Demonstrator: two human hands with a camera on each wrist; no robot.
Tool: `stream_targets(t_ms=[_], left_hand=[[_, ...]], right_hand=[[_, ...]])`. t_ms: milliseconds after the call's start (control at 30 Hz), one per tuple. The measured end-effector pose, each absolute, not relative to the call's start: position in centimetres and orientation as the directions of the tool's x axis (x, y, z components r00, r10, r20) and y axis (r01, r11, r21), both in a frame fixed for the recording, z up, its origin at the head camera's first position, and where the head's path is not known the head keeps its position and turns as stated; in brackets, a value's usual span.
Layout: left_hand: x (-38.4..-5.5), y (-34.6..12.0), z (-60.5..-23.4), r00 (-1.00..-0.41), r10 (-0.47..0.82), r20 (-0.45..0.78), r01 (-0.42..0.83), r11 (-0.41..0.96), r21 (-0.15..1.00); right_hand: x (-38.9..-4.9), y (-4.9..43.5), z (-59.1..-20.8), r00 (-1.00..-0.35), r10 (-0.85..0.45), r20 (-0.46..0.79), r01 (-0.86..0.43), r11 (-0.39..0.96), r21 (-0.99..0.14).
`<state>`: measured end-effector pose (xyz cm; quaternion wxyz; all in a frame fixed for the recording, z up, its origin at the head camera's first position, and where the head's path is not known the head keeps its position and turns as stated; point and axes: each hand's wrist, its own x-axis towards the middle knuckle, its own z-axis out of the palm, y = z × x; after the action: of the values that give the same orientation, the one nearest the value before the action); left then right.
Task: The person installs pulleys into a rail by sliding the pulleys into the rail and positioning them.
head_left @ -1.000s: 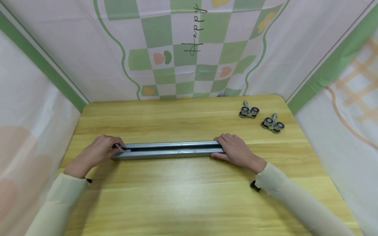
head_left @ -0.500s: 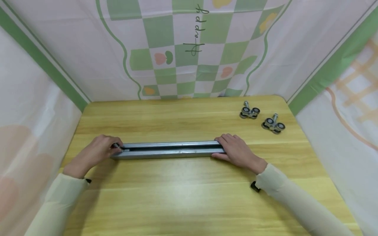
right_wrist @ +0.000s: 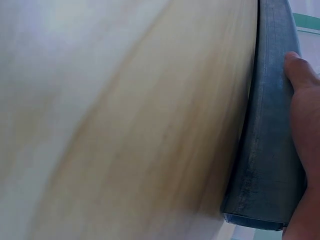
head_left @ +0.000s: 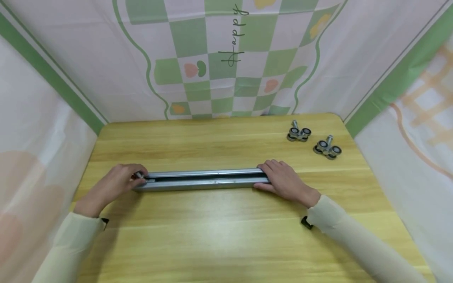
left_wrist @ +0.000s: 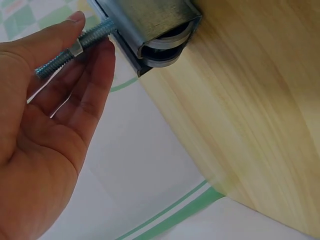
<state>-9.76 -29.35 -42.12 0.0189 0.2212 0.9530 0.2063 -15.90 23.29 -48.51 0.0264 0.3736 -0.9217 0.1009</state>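
A metal channel rail (head_left: 205,182) lies lengthwise across the table, its slot facing up. At its left end my left hand (head_left: 116,184) has thumb and fingers about the threaded bolt (left_wrist: 75,47) of a roller trolley. That trolley's wheels (left_wrist: 167,55) sit inside the rail's end, partly hidden by its walls, while the bolt with its nut sticks out through the slot. My right hand (head_left: 283,181) grips the rail's right end, thumb on the near side and fingers over the far side. In the right wrist view, the thumb lies along the rail's side wall (right_wrist: 267,135).
Two more roller trolleys, one (head_left: 299,133) near the back edge and another (head_left: 327,148) nearer the right edge, rest on the wooden table (head_left: 212,236). Printed cloth (head_left: 226,59) hangs behind the table and on both sides.
My left hand has shifted slightly at the bolt, its wrist a little lower, and more of the bolt shows between the fingers. The rail and my right hand stay in place.
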Motion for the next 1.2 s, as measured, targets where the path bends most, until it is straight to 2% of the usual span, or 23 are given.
stream_targets(t_ms=[233,433,600,733,900,1067,1200], left_hand=[[-9.3,-29.5,-42.5,-0.914,0.403,0.044,0.382,0.821,0.425],[-9.2,-29.9,-42.7,-0.930,0.361,-0.075,0.292,0.845,0.448],[-9.3,-30.3,-43.2,-0.924,0.371,-0.088,0.295,0.842,0.452],[-9.5,-30.6,-43.6,-0.917,0.396,-0.046,0.335,0.828,0.450],[-9.4,-30.7,-44.0,-0.915,0.400,-0.050,0.338,0.828,0.448],[-9.4,-30.5,-44.2,-0.917,0.392,-0.070,0.321,0.831,0.454],[-9.4,-30.5,-44.3,-0.917,0.394,-0.071,0.319,0.826,0.466]], right_hand=[[-16.2,23.4,-47.5,-0.716,-0.696,0.064,-0.688,0.686,-0.235],[-16.9,24.6,-46.0,-0.714,-0.699,0.036,-0.670,0.668,-0.324],[-18.4,26.6,-44.3,-0.738,-0.673,0.054,-0.658,0.698,-0.283],[-19.8,28.7,-42.1,-0.789,-0.613,0.042,-0.603,0.758,-0.249],[-22.0,32.0,-38.9,-0.856,-0.516,-0.010,-0.501,0.836,-0.222],[-25.0,36.5,-37.2,-0.897,-0.427,-0.115,-0.401,0.894,-0.199],[-27.0,40.1,-37.2,-0.905,-0.355,-0.234,-0.321,0.931,-0.173]])
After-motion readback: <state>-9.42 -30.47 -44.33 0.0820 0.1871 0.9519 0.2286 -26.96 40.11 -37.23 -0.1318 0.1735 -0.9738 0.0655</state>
